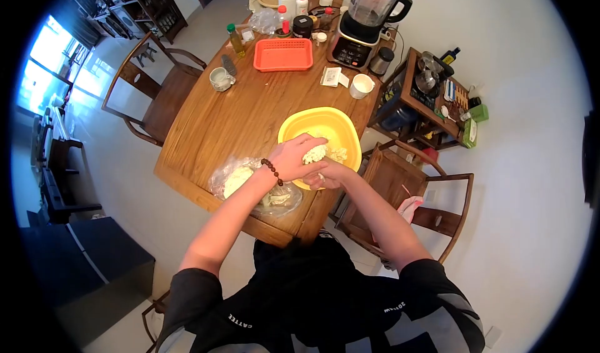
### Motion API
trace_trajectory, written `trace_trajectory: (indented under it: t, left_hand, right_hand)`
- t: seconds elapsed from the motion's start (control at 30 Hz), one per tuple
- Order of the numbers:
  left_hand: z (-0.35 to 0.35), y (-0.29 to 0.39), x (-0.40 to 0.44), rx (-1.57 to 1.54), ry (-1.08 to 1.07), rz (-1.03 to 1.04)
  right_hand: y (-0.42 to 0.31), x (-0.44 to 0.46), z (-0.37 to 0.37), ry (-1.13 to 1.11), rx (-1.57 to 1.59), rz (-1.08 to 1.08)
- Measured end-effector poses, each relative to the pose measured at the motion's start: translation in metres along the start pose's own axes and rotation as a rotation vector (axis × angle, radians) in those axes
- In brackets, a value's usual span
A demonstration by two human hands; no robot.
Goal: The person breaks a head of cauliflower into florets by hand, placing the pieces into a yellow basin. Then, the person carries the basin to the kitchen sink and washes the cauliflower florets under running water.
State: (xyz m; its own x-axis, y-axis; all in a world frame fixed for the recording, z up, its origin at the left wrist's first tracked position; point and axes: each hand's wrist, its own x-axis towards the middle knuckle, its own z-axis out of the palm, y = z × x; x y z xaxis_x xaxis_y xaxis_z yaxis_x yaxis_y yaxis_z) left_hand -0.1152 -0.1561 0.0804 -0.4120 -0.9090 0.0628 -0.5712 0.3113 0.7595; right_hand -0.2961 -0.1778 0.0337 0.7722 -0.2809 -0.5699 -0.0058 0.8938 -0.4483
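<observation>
Over the near side of a yellow basin point(289, 128), my two hands meet around a pale cauliflower piece point(314, 154). My left hand point(294, 157), with a dark beaded bracelet at its wrist, grips the piece from the left, thumb and fingers around it. Just below, my right hand point(330, 174) has its fingers curled against the same piece, partly hidden by the left. Small cauliflower florets point(338, 155) lie inside the basin. Left of it, under my left forearm, a larger cauliflower chunk point(237, 180) rests on a clear plastic bag point(219, 176) with some pale scraps.
On the wooden table point(206, 125) stand an orange basket point(283, 55), a patterned mug point(221, 79), a white cup point(361, 86), a blender point(362, 28) and several bottles. Wooden chairs flank the table at left point(164, 100) and right point(387, 187). A side cart point(431, 96) stands farther right.
</observation>
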Motion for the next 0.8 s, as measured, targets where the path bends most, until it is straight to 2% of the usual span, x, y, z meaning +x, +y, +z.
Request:
trace_trajectory:
  t: [0.07,0.17,0.2,0.27,0.4,0.47,0.5,0.57,0.6,0.67,0.8]
  left_hand:
    - [0.006,0.002,0.015,0.048,-0.020,0.113]
    - [0.011,0.003,0.035,-0.012,-0.051,0.188]
    - [0.012,0.008,0.041,-0.009,-0.057,0.181]
    - [0.009,0.015,0.051,-0.004,-0.117,0.207]
    - [0.024,0.009,0.065,0.029,-0.104,0.146]
    - [0.034,0.002,0.066,0.048,-0.014,-0.044]
    - [0.039,0.000,0.066,0.047,-0.016,-0.054]
    - [0.046,-0.007,0.064,0.020,0.121,-0.144]
    - [0.053,-0.014,0.064,0.021,0.120,-0.146]
    - [0.073,-0.032,0.061,-0.077,0.245,-0.231]
    - [0.098,-0.057,0.065,-0.147,0.273,-0.365]
  right_hand:
    - [-0.002,-0.004,-0.013,-0.061,-0.081,0.096]
    - [-0.006,-0.010,-0.032,-0.103,-0.009,0.115]
    - [-0.008,-0.012,-0.039,-0.110,-0.001,0.117]
    - [-0.014,-0.013,-0.053,-0.259,0.006,0.131]
    - [-0.017,-0.004,-0.058,-0.268,-0.018,0.098]
    - [-0.023,0.000,-0.043,0.060,-0.041,0.041]
    - [-0.022,0.004,-0.044,0.055,-0.037,0.048]
    - [-0.021,0.014,-0.046,0.236,-0.234,-0.069]
    - [-0.021,0.018,-0.049,0.234,-0.232,-0.068]
    - [-0.015,0.027,-0.057,0.359,-0.538,-0.132]
    - [-0.001,0.056,-0.087,0.405,-0.601,-0.145]
